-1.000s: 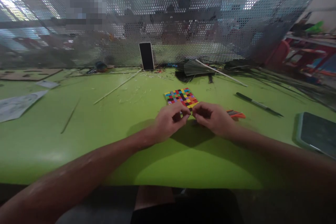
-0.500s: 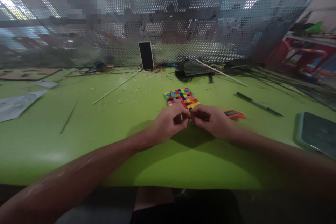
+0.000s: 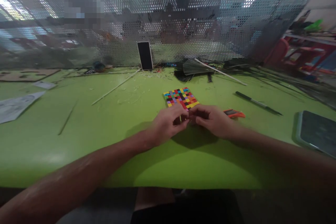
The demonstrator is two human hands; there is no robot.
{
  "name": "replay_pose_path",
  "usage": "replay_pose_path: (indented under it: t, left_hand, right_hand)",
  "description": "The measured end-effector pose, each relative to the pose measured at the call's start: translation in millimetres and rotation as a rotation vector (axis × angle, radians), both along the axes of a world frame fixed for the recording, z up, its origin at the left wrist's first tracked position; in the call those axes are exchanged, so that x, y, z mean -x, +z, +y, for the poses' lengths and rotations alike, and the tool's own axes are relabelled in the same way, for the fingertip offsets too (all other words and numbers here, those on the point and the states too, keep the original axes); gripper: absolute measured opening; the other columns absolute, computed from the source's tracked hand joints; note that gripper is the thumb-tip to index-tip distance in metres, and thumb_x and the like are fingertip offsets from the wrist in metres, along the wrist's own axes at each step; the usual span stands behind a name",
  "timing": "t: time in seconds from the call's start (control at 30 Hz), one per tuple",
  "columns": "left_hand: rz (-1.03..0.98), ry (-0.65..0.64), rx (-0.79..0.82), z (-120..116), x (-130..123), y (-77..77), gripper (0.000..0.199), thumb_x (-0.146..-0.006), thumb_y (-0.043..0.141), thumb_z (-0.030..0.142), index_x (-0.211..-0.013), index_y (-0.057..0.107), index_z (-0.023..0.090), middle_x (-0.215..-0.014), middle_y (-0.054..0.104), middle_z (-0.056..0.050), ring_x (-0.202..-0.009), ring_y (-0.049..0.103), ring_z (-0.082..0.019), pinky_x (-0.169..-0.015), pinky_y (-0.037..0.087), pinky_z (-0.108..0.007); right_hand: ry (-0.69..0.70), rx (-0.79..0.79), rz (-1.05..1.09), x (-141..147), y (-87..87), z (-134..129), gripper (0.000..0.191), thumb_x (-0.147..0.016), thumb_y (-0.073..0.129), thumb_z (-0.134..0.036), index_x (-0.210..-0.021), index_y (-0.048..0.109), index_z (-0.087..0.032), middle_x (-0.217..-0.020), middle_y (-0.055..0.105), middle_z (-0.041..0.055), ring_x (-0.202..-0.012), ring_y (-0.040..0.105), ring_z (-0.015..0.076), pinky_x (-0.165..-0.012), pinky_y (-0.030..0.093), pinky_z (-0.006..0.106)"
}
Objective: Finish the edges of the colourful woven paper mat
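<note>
A small woven mat (image 3: 181,98) of many-coloured strips, checkered in red, yellow, black, blue and purple, lies slightly turned on the green table. Its near edge is at my fingertips and partly covered by them. My left hand (image 3: 170,120) is closed in a pinch at that edge, thumb and forefinger meeting. Close against it, my right hand (image 3: 214,120) pinches at the near right corner, its fingertips almost touching those of the left. The exact bit of strip between the fingers is too small to make out. Just right of my right hand lies an orange-handled cutter (image 3: 234,113).
A black pen (image 3: 258,103) and a phone (image 3: 319,133) lie to the right. Another phone (image 3: 145,56) leans upright against the perforated metal screen (image 3: 105,28). Dark strips (image 3: 195,68), a pale stick (image 3: 115,87) and paper sheets (image 3: 19,106) lie around on the green table (image 3: 105,119).
My fingertips have shifted slightly at the mat's near edge, and the right fingers have opened a little. The whole view has moved slightly; the mat stays in place.
</note>
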State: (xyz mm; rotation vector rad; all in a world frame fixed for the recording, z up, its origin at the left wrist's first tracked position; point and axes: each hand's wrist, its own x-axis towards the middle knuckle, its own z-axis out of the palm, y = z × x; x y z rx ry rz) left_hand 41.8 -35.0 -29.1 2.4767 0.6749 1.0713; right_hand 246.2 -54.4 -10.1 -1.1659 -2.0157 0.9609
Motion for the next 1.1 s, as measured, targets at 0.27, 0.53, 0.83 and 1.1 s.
replay_pose_path:
  t: [0.27, 0.53, 0.83, 1.1]
  left_hand:
    - [-0.040, 0.044, -0.154, -4, 1, 1.3, 0.010, -0.095, 0.058, 0.024, -0.095, 0.063, 0.015, -0.088, 0.066, -0.004, -0.069, 0.057, -0.010, -0.064, 0.046, -0.023]
    - [0.116, 0.121, -0.351, -6, 4, -0.4, 0.018, -0.099, 0.049, 0.024, -0.099, 0.064, 0.014, -0.088, 0.069, -0.005, -0.079, 0.063, -0.014, -0.070, 0.050, -0.025]
    - [0.252, 0.141, -0.528, -7, 2, 6.6, 0.023, -0.100, 0.046, 0.020, -0.087, 0.063, 0.012, -0.077, 0.066, -0.004, -0.065, 0.059, -0.012, -0.055, 0.044, -0.023]
    - [0.310, 0.135, -0.494, -10, 3, 7.5, 0.022, -0.100, 0.045, 0.019, -0.089, 0.063, 0.012, -0.079, 0.065, -0.004, -0.066, 0.058, -0.012, -0.055, 0.045, -0.023]
  right_hand:
    - [-0.060, 0.289, 0.190, 0, 5.6, -2, 0.031, -0.082, 0.070, -0.046, -0.084, 0.061, -0.016, -0.059, 0.056, -0.0033, -0.051, 0.048, 0.0093, -0.050, 0.039, 0.023]
    - [-0.130, 0.329, 0.239, 4, 7.6, -4, 0.039, -0.073, 0.077, -0.049, -0.081, 0.059, -0.016, -0.058, 0.057, -0.0035, -0.049, 0.046, 0.0080, -0.048, 0.036, 0.022]
    - [-0.180, 0.327, 0.139, 7, 13.4, -7, 0.040, -0.070, 0.078, -0.051, -0.078, 0.065, -0.015, -0.058, 0.056, -0.0023, -0.047, 0.043, 0.0077, -0.046, 0.033, 0.023]
    - [-0.189, 0.206, 0.046, 5, 6.2, -7, 0.023, -0.078, 0.070, -0.037, -0.082, 0.069, -0.014, -0.067, 0.064, 0.0020, -0.054, 0.049, 0.0095, -0.049, 0.036, 0.023]
